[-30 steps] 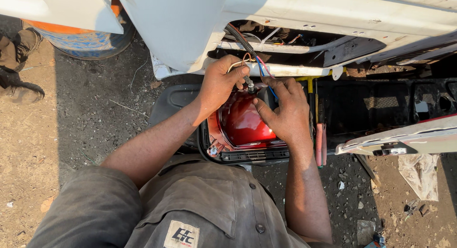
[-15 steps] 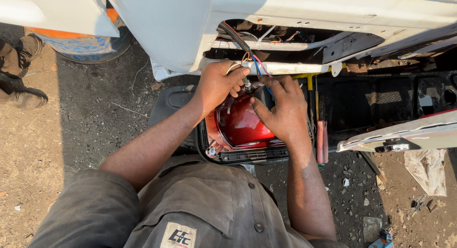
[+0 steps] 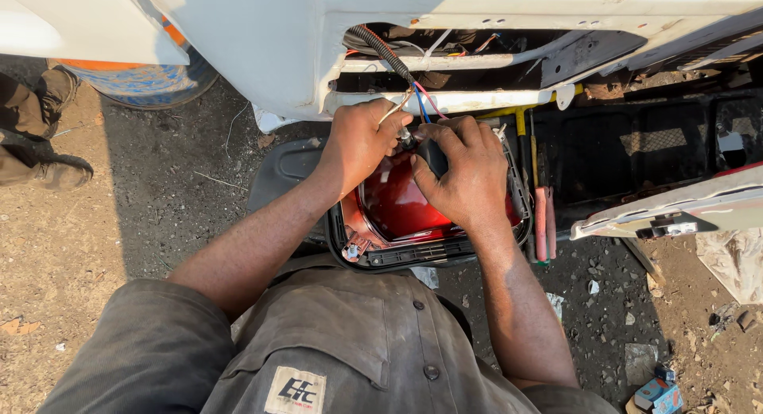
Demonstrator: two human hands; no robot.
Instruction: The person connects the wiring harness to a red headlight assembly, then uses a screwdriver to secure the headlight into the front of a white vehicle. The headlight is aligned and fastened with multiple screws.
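Observation:
A red tail-light unit (image 3: 397, 203) in a black housing (image 3: 413, 255) rests below a white vehicle body (image 3: 262, 40). My left hand (image 3: 362, 144) grips the upper left of the unit, fingers pinched on thin wires (image 3: 397, 106). My right hand (image 3: 465, 172) lies over the unit's upper right, fingers curled around a small black part (image 3: 433, 154). A black corrugated cable (image 3: 381, 48) with coloured wires runs down from an opening in the body to my hands.
A red-handled tool (image 3: 543, 223) lies right of the unit. A loose white panel (image 3: 675, 211) juts in at right. Another person's boots (image 3: 36, 136) stand at far left on gravel. Small boxes (image 3: 656, 394) lie at the bottom right.
Both hands stay on the top of the light unit; the fingers have shifted slightly around the wires. The view has moved a little.

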